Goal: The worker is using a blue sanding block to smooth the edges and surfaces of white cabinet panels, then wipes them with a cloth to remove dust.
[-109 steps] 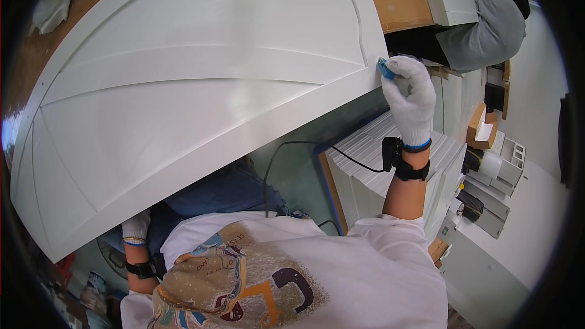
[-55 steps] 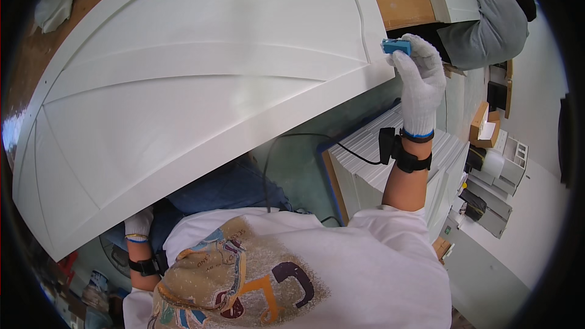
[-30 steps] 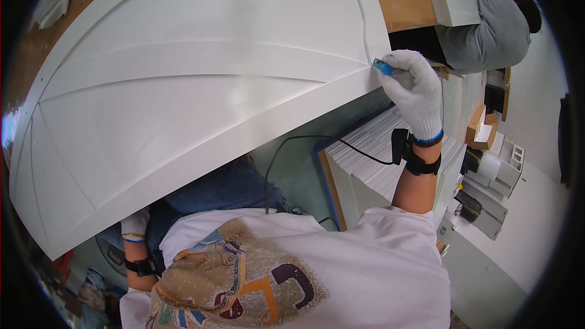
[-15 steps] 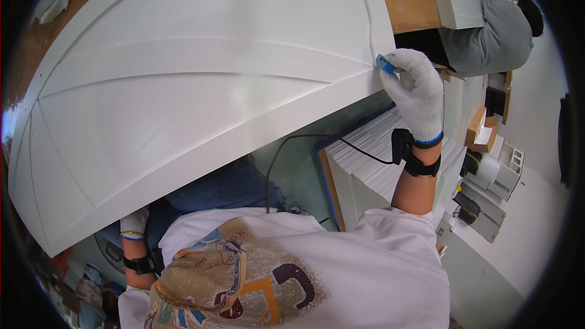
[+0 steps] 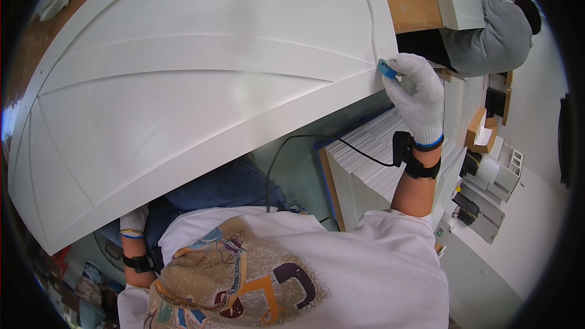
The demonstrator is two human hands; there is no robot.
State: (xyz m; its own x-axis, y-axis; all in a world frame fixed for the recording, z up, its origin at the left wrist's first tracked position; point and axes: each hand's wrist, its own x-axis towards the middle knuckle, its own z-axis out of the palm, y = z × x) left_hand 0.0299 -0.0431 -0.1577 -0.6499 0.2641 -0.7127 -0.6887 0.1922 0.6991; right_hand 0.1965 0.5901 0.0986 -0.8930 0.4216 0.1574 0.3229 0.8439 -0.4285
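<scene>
A large white panel (image 5: 173, 113) with raised trim and curved mouldings spreads before me. At its right corner my right hand (image 5: 418, 91), in a white knit glove, pinches a small blue block (image 5: 386, 69) between thumb and fingers. The block's end is at the panel's border, by the end of a groove. My left hand (image 5: 134, 219), also gloved, is low on the left by the panel's near edge. That edge hides its fingers, so what it touches cannot be seen.
A stack of white boards (image 5: 378, 152) stands right of my legs. A black cable (image 5: 304, 136) runs from my right wrist strap. Beyond the panel's right end, a person in grey (image 5: 493, 39) bends over another white piece. An open cardboard box (image 5: 481, 131) sits at the right.
The blue block has tilted slightly in my right hand, still at the panel's corner. My left hand stays at the near edge.
</scene>
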